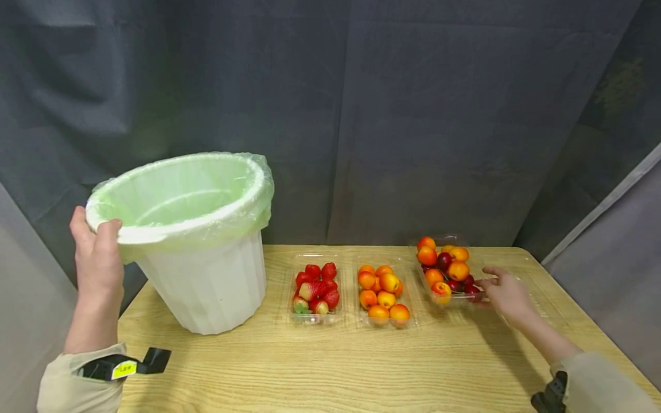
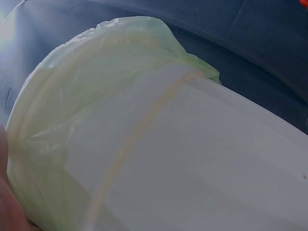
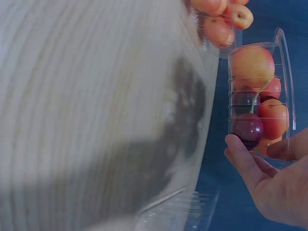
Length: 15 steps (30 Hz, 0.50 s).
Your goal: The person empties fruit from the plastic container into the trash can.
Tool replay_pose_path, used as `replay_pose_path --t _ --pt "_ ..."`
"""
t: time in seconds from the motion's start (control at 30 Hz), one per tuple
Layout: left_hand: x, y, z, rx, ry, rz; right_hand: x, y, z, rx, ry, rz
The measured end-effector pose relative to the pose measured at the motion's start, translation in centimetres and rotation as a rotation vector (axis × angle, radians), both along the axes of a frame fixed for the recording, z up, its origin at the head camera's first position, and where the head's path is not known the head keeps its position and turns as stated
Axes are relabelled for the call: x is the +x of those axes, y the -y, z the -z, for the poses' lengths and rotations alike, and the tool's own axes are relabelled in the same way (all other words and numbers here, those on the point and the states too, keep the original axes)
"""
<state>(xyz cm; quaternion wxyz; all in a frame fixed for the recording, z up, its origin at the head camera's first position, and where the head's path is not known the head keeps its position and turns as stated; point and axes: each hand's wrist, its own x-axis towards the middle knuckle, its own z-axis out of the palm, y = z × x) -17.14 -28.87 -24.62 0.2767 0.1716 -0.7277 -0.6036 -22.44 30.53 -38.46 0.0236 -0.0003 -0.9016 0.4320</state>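
On the left stands a white trash bin (image 1: 206, 287), tilted, with a pale green bag (image 1: 242, 223) folded over its rim. My left hand (image 1: 100, 261) grips the bin's rim, thumb on the near side; only part of it shows in the left wrist view. At the right, my right hand (image 1: 508, 295) holds one end of a transparent plastic container (image 3: 287, 86). Dark cherries (image 3: 248, 128) and orange-red fruits (image 3: 274, 118) fill this container. It is tilted and looks raised off the table, with fingertips at its end beside the cherries.
A transparent box of strawberries (image 1: 316, 288) and another of orange-yellow fruits (image 1: 384, 292) stand mid-table. Another transparent plastic container (image 3: 178, 211) lies at the table's right. Dark cloth (image 1: 413, 115) hangs behind the wooden table (image 1: 330, 367).
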Motion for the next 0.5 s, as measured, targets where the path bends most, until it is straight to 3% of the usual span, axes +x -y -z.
replay_pose_path --t 0.33,0.5 --pt "0.0 0.0 0.1 0.005 -0.006 0.005 -0.7 0.4 -2.5 -0.061 0.019 -0.039" --pt "-0.1 0.1 0.2 -0.002 -0.004 0.005 -1.0 0.3 -3.3 -0.056 -0.016 -0.052"
